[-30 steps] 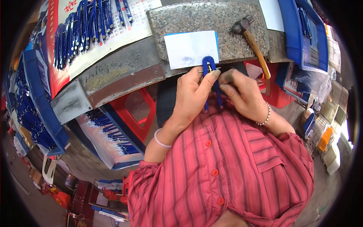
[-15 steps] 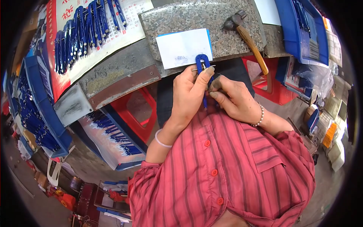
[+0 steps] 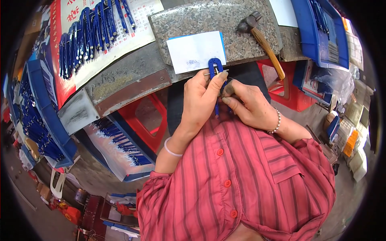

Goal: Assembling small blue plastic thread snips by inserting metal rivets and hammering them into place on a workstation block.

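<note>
A blue bow compass stands with its rounded head pointing away from me and its legs toward my shirt. A thin metal rod crosses it below the head. My left hand is closed on the compass, thumb and fingers gripping it at the rod. My right hand pinches close beside one leg, fingertips darkened; whatever lies between them is hidden. Just beyond the compass head, a white sheet of paper with a blue edge and a faint smudge lies on a speckled stone slab.
On the slab's right lies a hammer, its wooden handle over the edge. Rows of blue compasses rest on printed paper at the far left. Blue bins stand left, and another blue bin at the far right. A red stool is under the bench.
</note>
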